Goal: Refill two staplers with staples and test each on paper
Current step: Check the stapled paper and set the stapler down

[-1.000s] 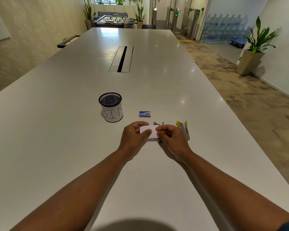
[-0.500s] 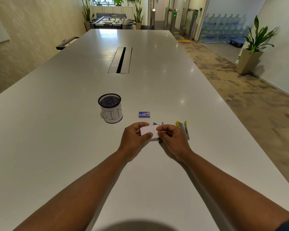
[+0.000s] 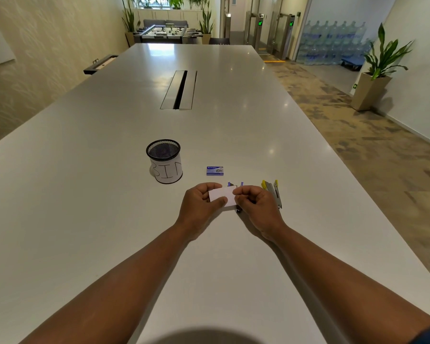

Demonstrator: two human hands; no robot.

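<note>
**Both hands hold a slip of paper over a stapler**

On a long white bench (image 3: 109, 194), the left hand (image 3: 199, 204) and right hand (image 3: 256, 207) each pinch an end of a small white paper (image 3: 221, 196) between thumb and fingers. A purple stapler (image 3: 235, 184) lies mostly hidden behind it; a yellow stapler (image 3: 272, 192) lies open just right. A staple box (image 3: 214, 170) and mesh bin (image 3: 164, 161) sit beyond. This looks like the test step; next, the paper needs feeding into a stapler's mouth.

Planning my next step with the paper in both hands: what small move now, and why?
Probably bring the paper, pinched by the left hand and right hand, to a stapler's mouth for a test. The yellow stapler lies open; a blue one sits mostly hidden behind the paper.
</note>
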